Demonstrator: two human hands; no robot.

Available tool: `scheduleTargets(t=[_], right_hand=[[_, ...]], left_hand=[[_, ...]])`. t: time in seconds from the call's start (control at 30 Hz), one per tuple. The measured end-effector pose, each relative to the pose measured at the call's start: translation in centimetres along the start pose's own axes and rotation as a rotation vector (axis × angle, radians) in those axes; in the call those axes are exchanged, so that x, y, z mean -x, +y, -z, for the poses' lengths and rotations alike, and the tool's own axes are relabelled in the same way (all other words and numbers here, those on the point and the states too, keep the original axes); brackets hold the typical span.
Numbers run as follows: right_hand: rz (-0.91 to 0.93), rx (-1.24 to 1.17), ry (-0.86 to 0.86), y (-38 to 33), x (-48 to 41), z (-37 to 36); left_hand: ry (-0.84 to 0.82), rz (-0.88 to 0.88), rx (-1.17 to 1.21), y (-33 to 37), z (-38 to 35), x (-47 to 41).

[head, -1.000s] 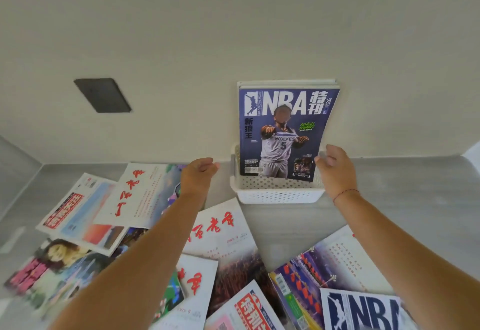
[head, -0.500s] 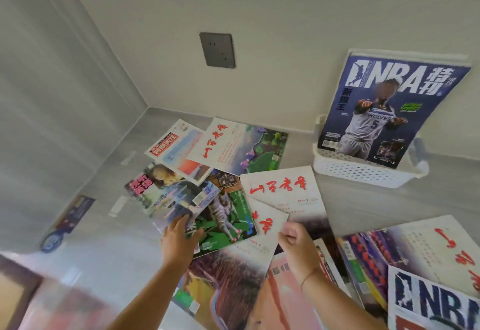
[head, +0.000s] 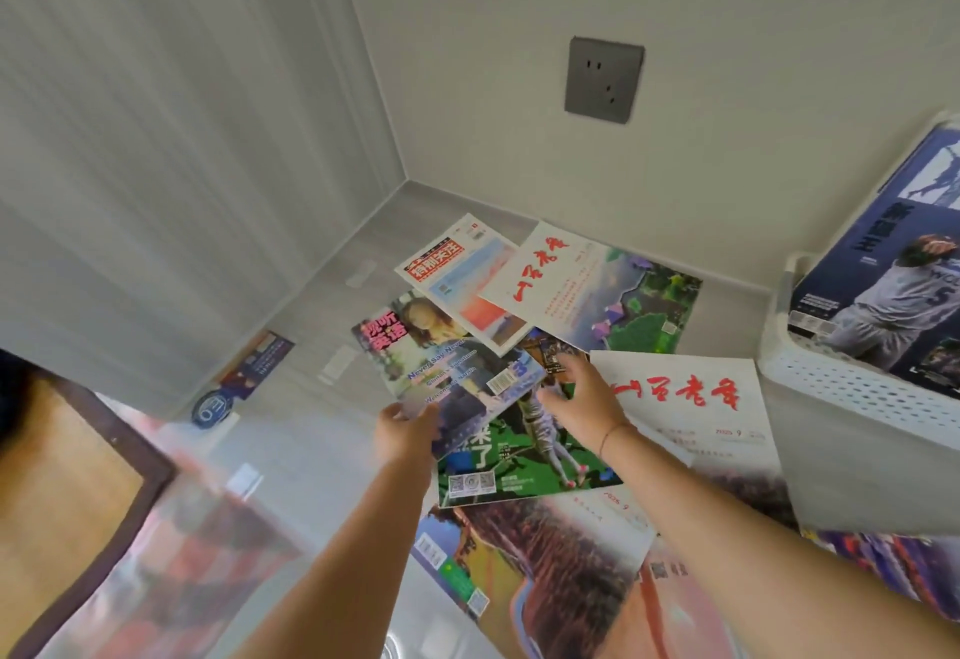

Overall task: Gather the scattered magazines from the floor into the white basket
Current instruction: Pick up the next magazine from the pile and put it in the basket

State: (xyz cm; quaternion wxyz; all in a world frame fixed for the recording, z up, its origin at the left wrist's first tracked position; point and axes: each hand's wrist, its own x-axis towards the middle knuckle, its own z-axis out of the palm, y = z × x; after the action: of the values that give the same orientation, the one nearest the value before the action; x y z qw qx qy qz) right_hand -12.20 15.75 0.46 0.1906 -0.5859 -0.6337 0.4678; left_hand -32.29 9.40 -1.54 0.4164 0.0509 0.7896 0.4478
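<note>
One glossy rectangular magazine [head: 441, 362], corner pinched by left grip [head: 402, 432].

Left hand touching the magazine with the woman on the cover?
Touching. The head view shows the left hand gripping the near corner of the magazine, with no gap between them.

The single view sits on the person's head, looking forward and steeply down at the floor [head: 311, 450], facing a far room corner. The frame is rolled, so the walls lean, and the wide lens bends them. It is close: both forearms enter from the near edge, and the magazines [head: 524, 456] fill the middle. The right edge crops the white basket [head: 852, 388].
</note>
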Motion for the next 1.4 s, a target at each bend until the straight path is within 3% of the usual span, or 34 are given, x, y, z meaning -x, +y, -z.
scheduleTargets(t=[0.53, 0.77, 0.93, 1.03, 1.13, 1.4], right_hand=[[-0.137, -0.080, -0.020, -0.9, -3.3, -2.7], [-0.300, -0.284, -0.172, -3.1, -2.2, -5.8], [-0.243, -0.166, -0.227, -3.0, -1.2, -8.1], [-0.265, -0.341, -0.313, -3.4, -0.5, -8.8], [-0.247, -0.473, -0.269, -3.6, -0.1, -8.4], [-0.075, -0.443, 0.008, -2.5, 0.8, -0.3]], left_hand=[[-0.253, -0.103, 0.099, -1.0, 4.3, -2.6], [-0.300, -0.128, 0.092, -3.2, 10.0, -1.3], [-0.331, -0.145, 0.145, -3.5, 13.1, 0.5], [-0.364, -0.164, 0.159, -3.2, 13.7, 1.4], [-0.376, -0.184, 0.158, -2.5, 13.5, 1.7], [-0.339, -0.343, 0.069, 3.0, 5.7, 1.9]])
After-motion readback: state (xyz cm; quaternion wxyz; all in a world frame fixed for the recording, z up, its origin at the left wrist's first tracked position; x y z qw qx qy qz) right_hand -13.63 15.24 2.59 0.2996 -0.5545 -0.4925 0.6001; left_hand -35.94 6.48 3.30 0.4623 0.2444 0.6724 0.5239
